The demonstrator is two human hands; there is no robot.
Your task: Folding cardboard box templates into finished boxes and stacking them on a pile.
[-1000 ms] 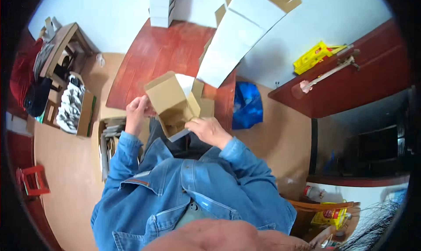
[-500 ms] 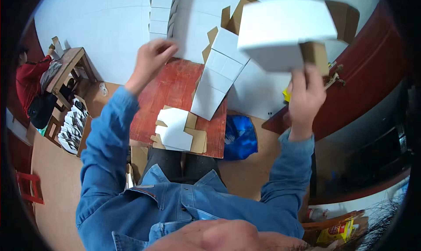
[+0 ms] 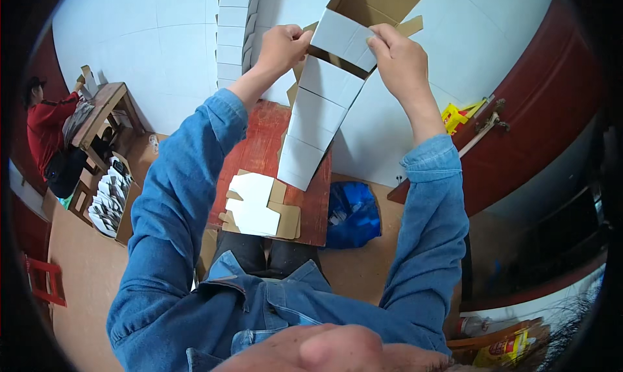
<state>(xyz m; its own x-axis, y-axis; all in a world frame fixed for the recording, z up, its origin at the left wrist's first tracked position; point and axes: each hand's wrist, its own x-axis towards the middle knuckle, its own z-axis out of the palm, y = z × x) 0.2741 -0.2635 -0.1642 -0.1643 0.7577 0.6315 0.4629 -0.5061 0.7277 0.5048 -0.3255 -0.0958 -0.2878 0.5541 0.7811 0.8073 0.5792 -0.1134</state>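
Note:
Both my hands hold an open white cardboard box (image 3: 342,41) with a brown inside, just above a stack of similar boxes (image 3: 313,115). A dark gap shows between it and the stack. My left hand (image 3: 282,49) is closed at the box's left edge, and my right hand (image 3: 401,62) pinches its right side, thumb in front. The stack rises from a red wooden table (image 3: 259,135). On the table's near part lies a flat, unfolded white and brown carton (image 3: 256,204).
Another tall stack of white boxes (image 3: 233,34) stands by the wall. A blue bag (image 3: 352,216) sits right of the table. At the far left, a person in red (image 3: 52,122) works at a wooden bench (image 3: 100,112), near a carton of folded pieces (image 3: 113,200). A red door (image 3: 519,112) is at right.
My right hand has brought the box leftward from the right side to above the stack. My left hand has moved right and up and taken hold of its left edge.

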